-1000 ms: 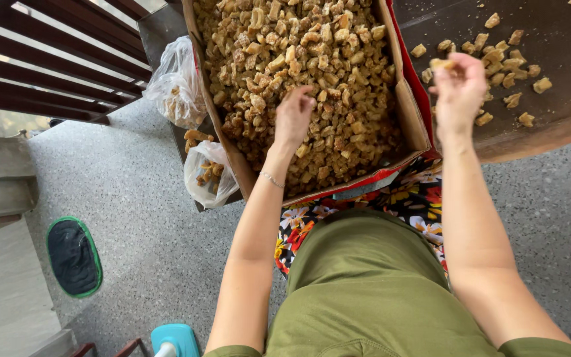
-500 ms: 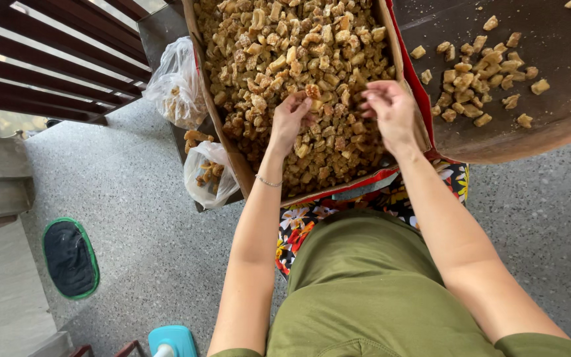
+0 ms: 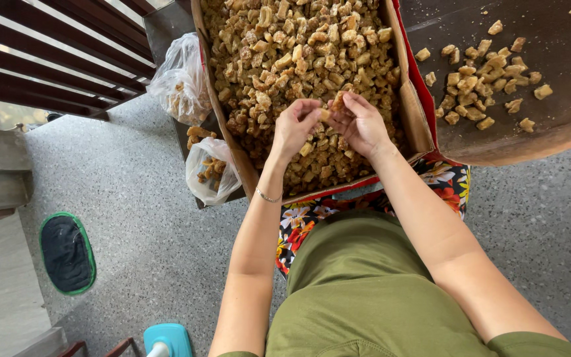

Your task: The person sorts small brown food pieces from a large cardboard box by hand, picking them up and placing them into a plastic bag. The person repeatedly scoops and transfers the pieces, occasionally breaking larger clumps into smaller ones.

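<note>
Over the near edge of the cardboard box (image 3: 404,99) of brown chunks (image 3: 299,46), the left hand (image 3: 293,127) and right hand (image 3: 359,122) meet, fingers curled together on one small chunk (image 3: 326,114), held up clear of the heap apparently for inspection.

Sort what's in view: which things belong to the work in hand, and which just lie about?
In the work:
left hand and right hand, together on one chunk
box full of brown chunks
tray with a small pile

Lying about:
two bags beside the box
mat on the floor
floral cloth
</note>
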